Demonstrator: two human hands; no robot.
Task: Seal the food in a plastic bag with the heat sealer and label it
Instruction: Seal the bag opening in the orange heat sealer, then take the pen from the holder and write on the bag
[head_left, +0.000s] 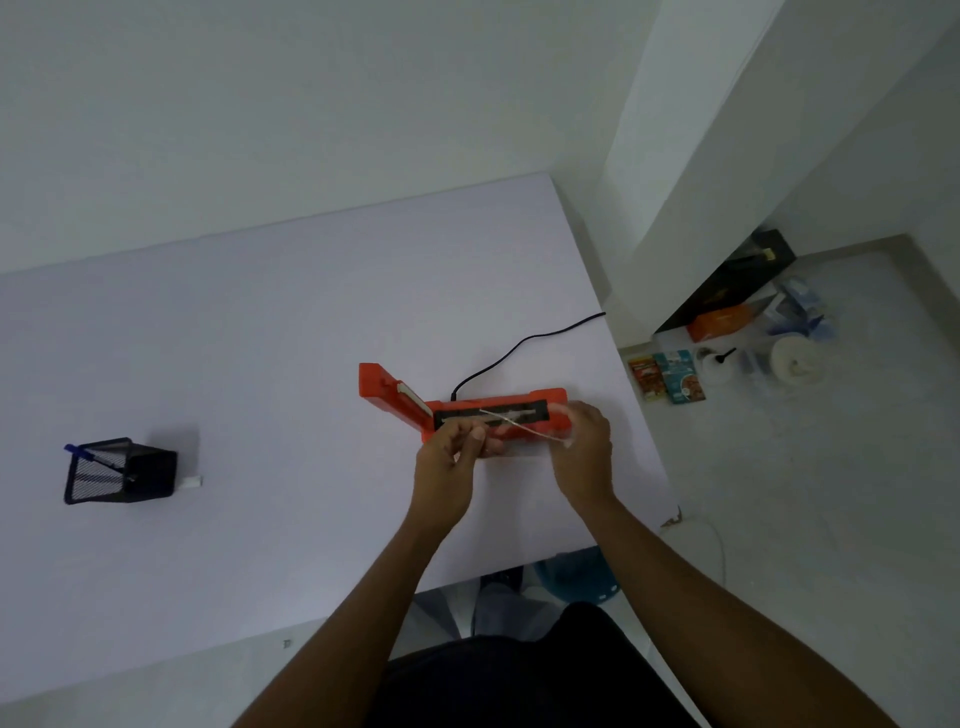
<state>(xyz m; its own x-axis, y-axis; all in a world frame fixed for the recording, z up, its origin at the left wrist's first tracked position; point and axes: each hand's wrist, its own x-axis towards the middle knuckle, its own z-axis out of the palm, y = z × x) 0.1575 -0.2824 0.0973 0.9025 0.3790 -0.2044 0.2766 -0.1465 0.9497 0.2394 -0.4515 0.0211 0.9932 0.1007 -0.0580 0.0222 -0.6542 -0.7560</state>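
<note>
An orange heat sealer (395, 397) lies on the white table (260, 338) with its lid swung up at the left end and its black sealing strip exposed. A clear plastic bag (524, 427) is stretched over that strip, its thin top edge showing as a pale line. My left hand (451, 462) pinches the bag's left end just in front of the sealer. My right hand (584, 457) grips the bag's right end at the sealer's right end. The bag's contents are hidden by my hands.
A black cable (519, 345) runs from the sealer to the table's right edge. A black mesh pen holder (119, 470) with a blue pen stands at the far left, a small white item (192, 483) beside it. Boxes, packets and containers (727, 358) crowd the floor at right.
</note>
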